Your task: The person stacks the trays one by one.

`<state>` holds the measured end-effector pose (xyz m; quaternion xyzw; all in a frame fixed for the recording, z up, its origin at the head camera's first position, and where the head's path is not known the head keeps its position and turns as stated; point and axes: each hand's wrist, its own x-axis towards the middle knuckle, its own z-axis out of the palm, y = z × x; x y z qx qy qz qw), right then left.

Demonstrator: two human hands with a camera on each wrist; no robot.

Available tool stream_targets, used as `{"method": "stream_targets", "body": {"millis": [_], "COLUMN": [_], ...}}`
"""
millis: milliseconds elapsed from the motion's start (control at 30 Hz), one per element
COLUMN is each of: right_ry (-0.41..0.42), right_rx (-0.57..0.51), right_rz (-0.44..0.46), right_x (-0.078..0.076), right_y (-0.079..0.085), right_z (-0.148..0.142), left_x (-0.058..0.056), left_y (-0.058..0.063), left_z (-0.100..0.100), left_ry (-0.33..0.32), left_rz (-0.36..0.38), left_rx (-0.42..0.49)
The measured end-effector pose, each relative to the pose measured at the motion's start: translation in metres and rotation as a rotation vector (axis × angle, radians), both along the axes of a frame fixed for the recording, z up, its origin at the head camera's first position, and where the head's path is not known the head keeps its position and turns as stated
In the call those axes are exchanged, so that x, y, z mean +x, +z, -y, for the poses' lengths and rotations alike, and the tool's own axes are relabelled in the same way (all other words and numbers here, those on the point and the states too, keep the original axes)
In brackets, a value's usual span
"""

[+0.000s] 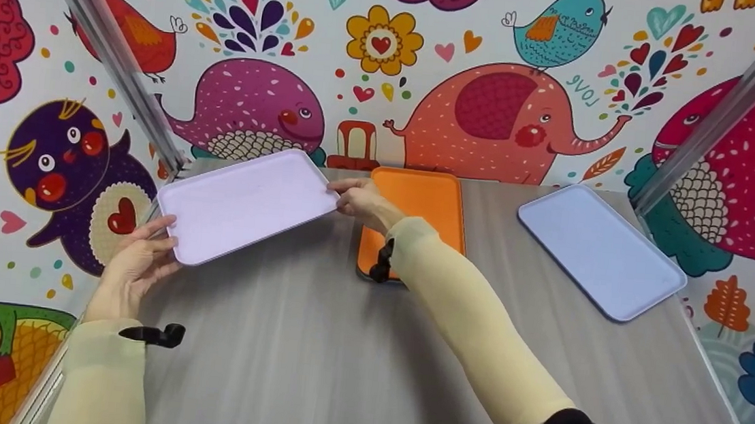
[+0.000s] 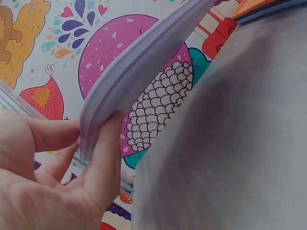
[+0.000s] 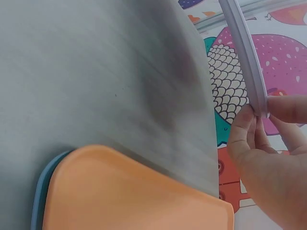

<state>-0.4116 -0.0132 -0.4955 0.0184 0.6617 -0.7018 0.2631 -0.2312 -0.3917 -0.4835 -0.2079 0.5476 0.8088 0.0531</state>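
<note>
A pale lilac tray [image 1: 251, 208] is held up off the table at the left, one hand at each short end. My left hand [image 1: 137, 266] pinches its left end; in the left wrist view the thumb and fingers [image 2: 108, 158] lie on opposite faces of the rim. My right hand [image 1: 366, 201] pinches the right end, as the right wrist view also shows at the tray's edge [image 3: 249, 62]. Below the right forearm an orange tray [image 1: 420, 195] lies on the table, stacked on a blue one [image 3: 41, 191] whose edge peeks out.
A light blue tray [image 1: 599, 252] lies at an angle on the right of the grey table [image 1: 282, 367]. Metal posts [image 1: 117, 59] rise at both back corners. A wall [image 1: 373, 102] printed with cartoon animals stands behind.
</note>
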Motion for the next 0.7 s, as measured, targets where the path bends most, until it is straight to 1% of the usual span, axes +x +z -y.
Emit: {"method": "stream_targets", "body": {"millis": [167,300,400,533,633,700], "right_ry": [-0.052,-0.114,-0.177,-0.251,-0.288,-0.296], "right_rx": [-0.099,-0.131,-0.155,-0.217,-0.274,-0.306], "right_rz": [0.004,-0.016,-0.047,-0.073,-0.088,-0.110], "right_x": [0.003,0.010,0.018,0.031,0.042,0.049], "right_y": [0.003,0.003,0.000,-0.005,-0.007,-0.008], "right_z": [-0.002,-0.002,0.002,0.009,0.017,0.024], "left_x": [0.000,-0.001,-0.002,-0.004,-0.006,-0.008], "left_y": [0.003,0.005,0.007,0.009,0.007,0.006], "left_z": [-0.009,-0.019,-0.026,-0.036,-0.045,-0.052], "left_ry": [0.028,0.065,0.103,0.164,0.213,0.240], "left_rz": [-0.035,-0.052,-0.063,-0.073,-0.070,-0.068], "left_rx": [0.019,0.023,0.037,0.054,0.074,0.082]}}
